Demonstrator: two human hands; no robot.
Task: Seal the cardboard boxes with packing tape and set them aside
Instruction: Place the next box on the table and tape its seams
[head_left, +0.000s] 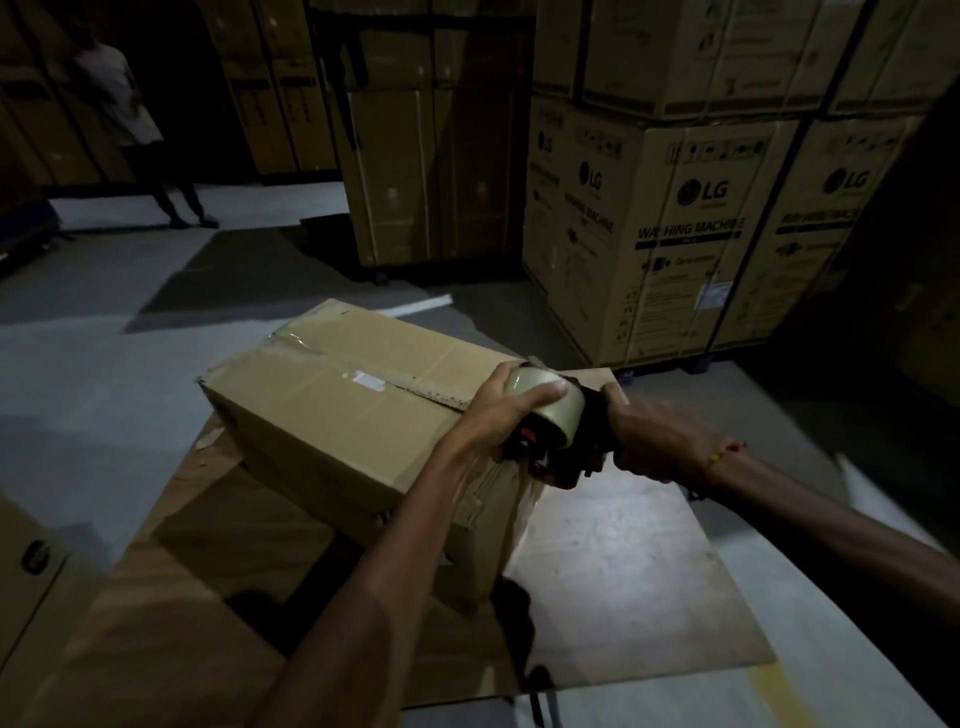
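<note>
A brown cardboard box (332, 415) lies on a flat cardboard sheet (613, 571) on the floor, its top flaps folded down with the centre seam showing. A tape dispenser (566, 457) with a clear tape roll (550, 410) sits at the box's near right end. My left hand (511, 400) grips the tape roll from above. My right hand (654, 436) grips the dispenser's handle. A strip of tape runs down the box's near end face.
Tall stacks of washing machine cartons (691, 228) stand behind and to the right. Another carton stack (431, 171) rises behind the box. A person (130, 124) stands at the far left. A carton edge (31, 571) shows at the left.
</note>
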